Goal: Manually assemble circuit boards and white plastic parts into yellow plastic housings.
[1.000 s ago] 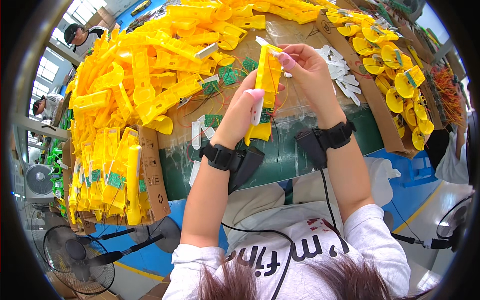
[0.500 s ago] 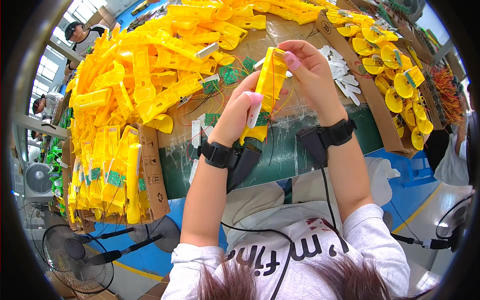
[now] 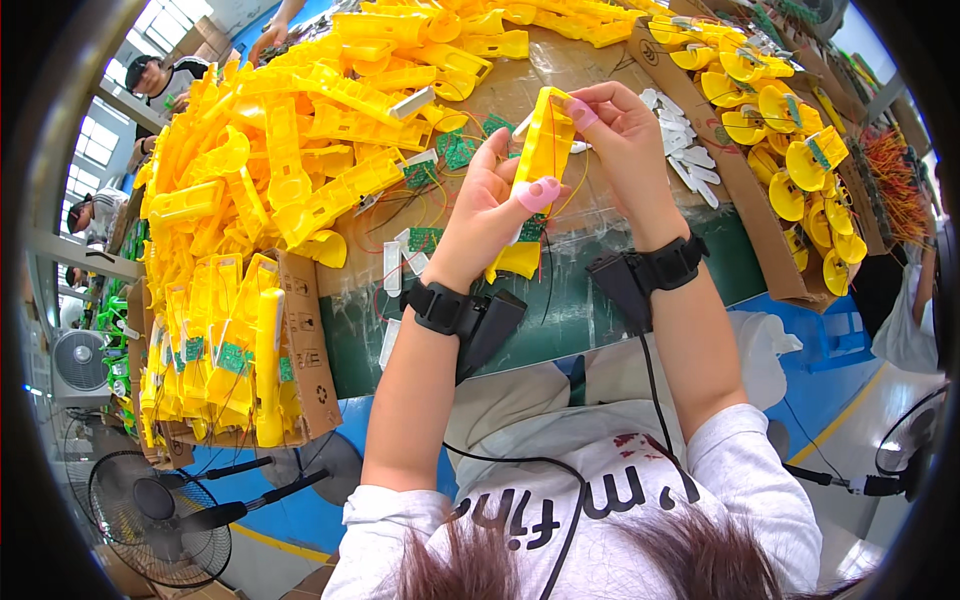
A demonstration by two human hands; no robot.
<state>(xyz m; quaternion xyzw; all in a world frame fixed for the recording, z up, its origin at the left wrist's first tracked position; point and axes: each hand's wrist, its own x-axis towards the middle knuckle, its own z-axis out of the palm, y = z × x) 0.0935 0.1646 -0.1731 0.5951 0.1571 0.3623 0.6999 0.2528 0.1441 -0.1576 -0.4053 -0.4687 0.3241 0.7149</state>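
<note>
Above the table, a long yellow plastic housing (image 3: 546, 145) is held up at a tilt between my hands. My left hand (image 3: 488, 205) grips its lower part, the thumb in a pink finger cot pressed against it. At its upper end, my right hand (image 3: 622, 135) pinches the edge between thumb and fingers; that thumb wears a pink cot too. Thin wires trail from the housing. Just under my left hand a green circuit board (image 3: 530, 229) and a yellow end piece (image 3: 517, 261) show in part. A white strip in the left palm is mostly hidden.
A big heap of yellow housings (image 3: 290, 150) covers the table's left and far side. Wired green boards (image 3: 456, 150) lie before it. White strips (image 3: 685, 150) are piled at right. Cardboard boxes of yellow parts stand left (image 3: 318, 340) and right (image 3: 735, 200). A fan (image 3: 155, 500) stands lower left.
The housing has turned in my hands, showing more of its smooth side. My left thumb has shifted across onto it, and the white strip is now mostly covered.
</note>
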